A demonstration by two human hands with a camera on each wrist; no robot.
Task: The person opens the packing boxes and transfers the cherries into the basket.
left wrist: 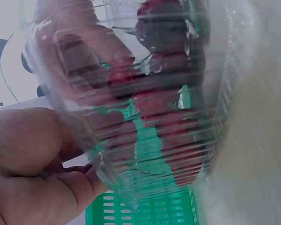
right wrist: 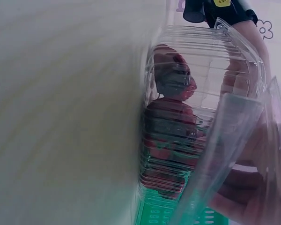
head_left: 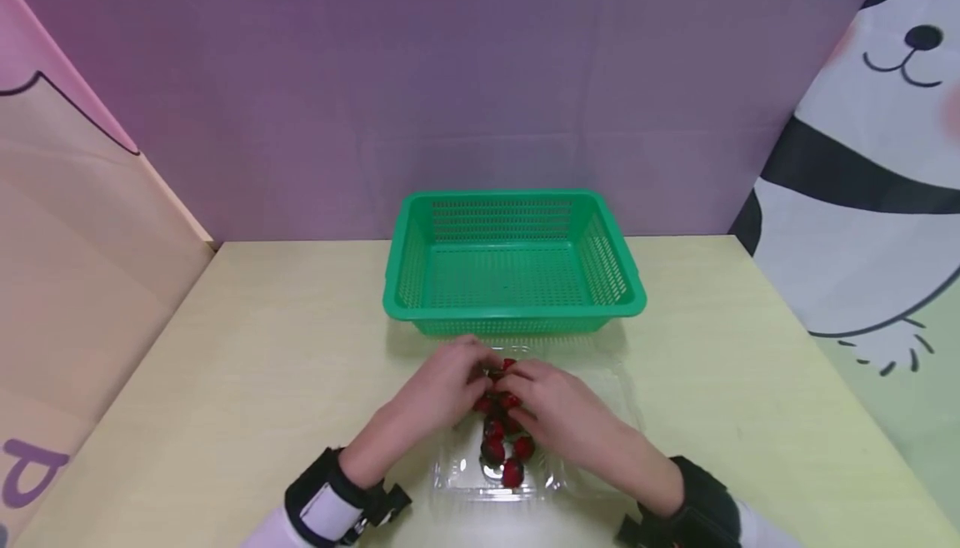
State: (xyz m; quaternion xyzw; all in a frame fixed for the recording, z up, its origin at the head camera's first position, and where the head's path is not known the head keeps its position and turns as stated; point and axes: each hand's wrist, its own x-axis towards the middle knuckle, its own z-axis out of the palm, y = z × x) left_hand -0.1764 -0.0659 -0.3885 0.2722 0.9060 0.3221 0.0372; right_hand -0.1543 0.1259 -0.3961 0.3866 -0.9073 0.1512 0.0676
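Small dark red fruits [head_left: 492, 450] lie heaped along the middle of a clear plastic clamshell box [head_left: 459, 475]. Its transparent lid [head_left: 618, 390] is folded back to the right, partly under the right arm. My left hand [head_left: 446, 386] reaches into the far half of the box from the left, thumb and fingers bent close to the fruits; whether it grips one is hidden. From the right, my right hand [head_left: 566, 415] comes in beside it. In the left wrist view its fingertips appear to pinch a red fruit [left wrist: 121, 77] behind the ribbed wall.
A green plastic basket [head_left: 517, 312] with slotted sides stands just beyond the box, near the table's back edge. A pale wood table [head_left: 300, 348] carries both. A purple cloth [head_left: 480, 90] hangs behind, with printed cloths at the left and right.
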